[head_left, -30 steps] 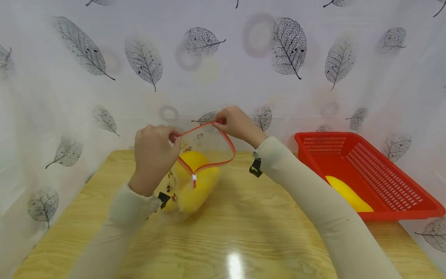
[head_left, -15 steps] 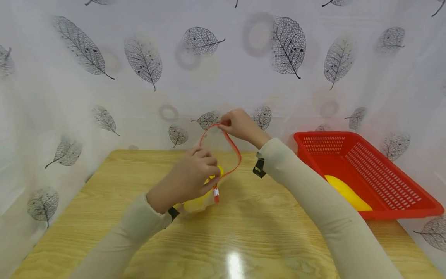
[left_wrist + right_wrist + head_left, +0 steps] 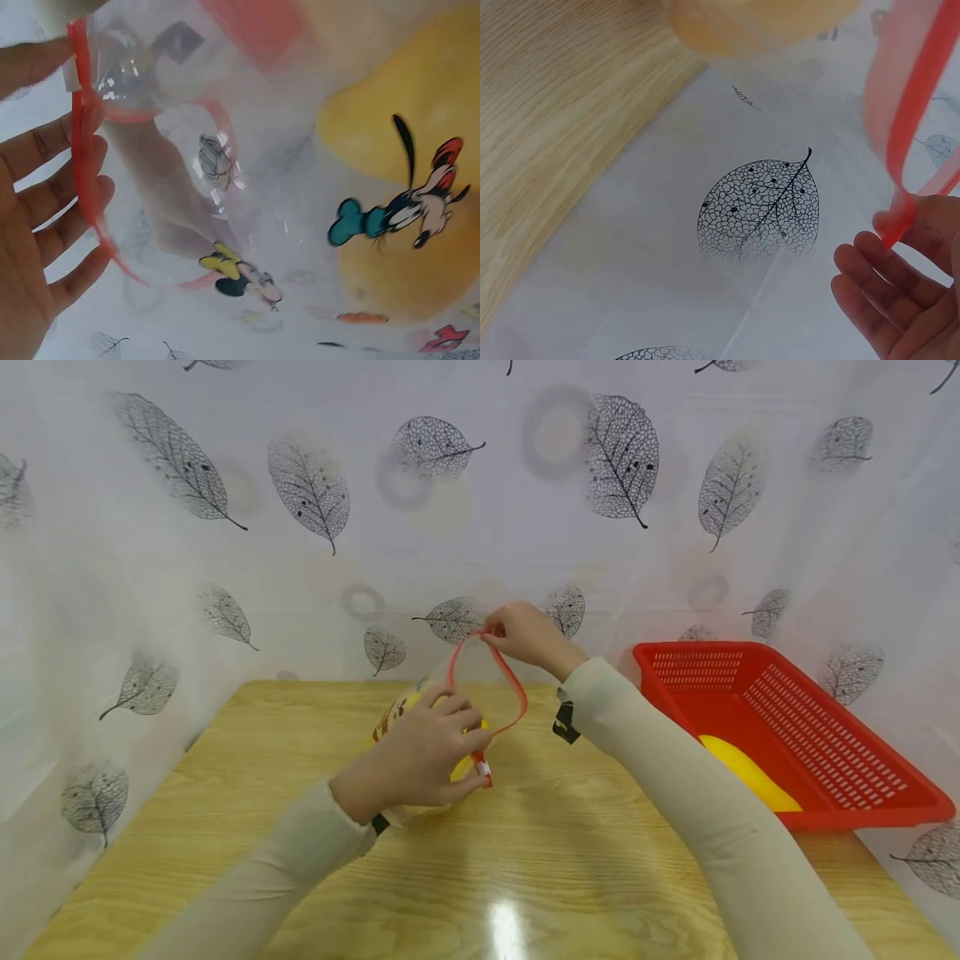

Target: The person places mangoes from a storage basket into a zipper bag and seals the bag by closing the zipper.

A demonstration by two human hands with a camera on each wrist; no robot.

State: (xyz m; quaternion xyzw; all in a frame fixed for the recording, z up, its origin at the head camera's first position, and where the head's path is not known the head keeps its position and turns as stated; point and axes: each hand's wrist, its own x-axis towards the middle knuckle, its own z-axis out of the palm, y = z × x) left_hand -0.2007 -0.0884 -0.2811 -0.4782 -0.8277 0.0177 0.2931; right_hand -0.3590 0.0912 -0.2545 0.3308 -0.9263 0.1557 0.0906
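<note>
As the left hand shifts to grip the zip bag at its white slider, the right hand pinches its red rim opposite, leaving it gaping.

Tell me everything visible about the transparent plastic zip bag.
The transparent plastic zip bag bears colourful cartoon prints, a red zip edge and a white slider. Its mouth is open, and smooth yellow contents show through. The left hand grips the edge near the slider; the right hand pinches it farther up. The bag leans over the pale wooden table; contact is unclear.
</note>
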